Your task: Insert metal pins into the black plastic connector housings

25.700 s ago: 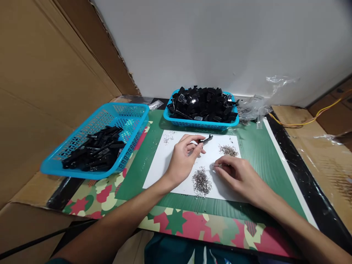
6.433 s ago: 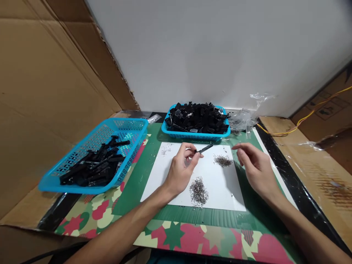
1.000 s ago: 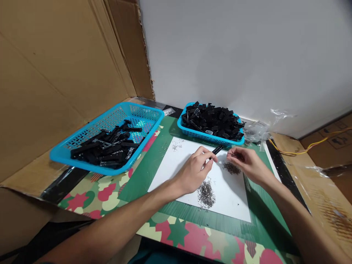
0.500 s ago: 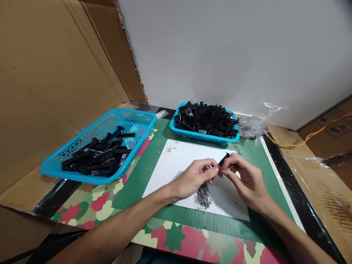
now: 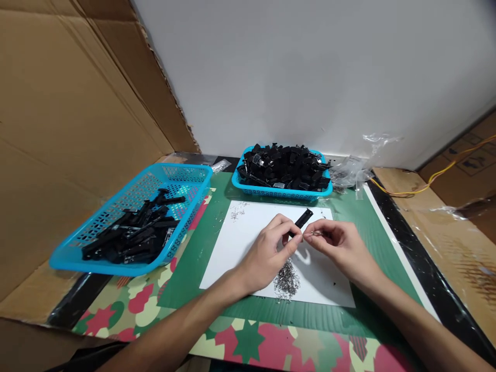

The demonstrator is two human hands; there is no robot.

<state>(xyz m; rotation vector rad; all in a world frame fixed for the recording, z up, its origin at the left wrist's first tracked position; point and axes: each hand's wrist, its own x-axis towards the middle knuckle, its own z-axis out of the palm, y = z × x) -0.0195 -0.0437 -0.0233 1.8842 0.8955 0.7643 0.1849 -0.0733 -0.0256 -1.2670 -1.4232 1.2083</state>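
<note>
My left hand (image 5: 273,248) is closed around the near end of a narrow black plastic part (image 5: 304,219), which tilts up and away to the right over the white sheet (image 5: 225,248). Close beside it, my right hand (image 5: 341,245) pinches small metal pieces (image 5: 318,233), too small to name exactly. The fingertips of both hands nearly meet at the near end of the black part. Beneath the left hand lies a heap of tiny silvery metal pieces (image 5: 287,281) on the sheet. A smaller scatter of thin metal bits (image 5: 237,212) is at the sheet's far left corner.
A blue basket (image 5: 104,267) of long black parts stands at the left. Behind the sheet is another blue basket (image 5: 284,194), piled with black pieces. Clear plastic bags (image 5: 349,171) and a yellow cable (image 5: 437,178) lie at the right. Cardboard (image 5: 77,103) walls the left side.
The black part now shows more of its length, pointing up and right from my left hand. My right hand has drawn slightly away from it. The camera view has shifted a little.
</note>
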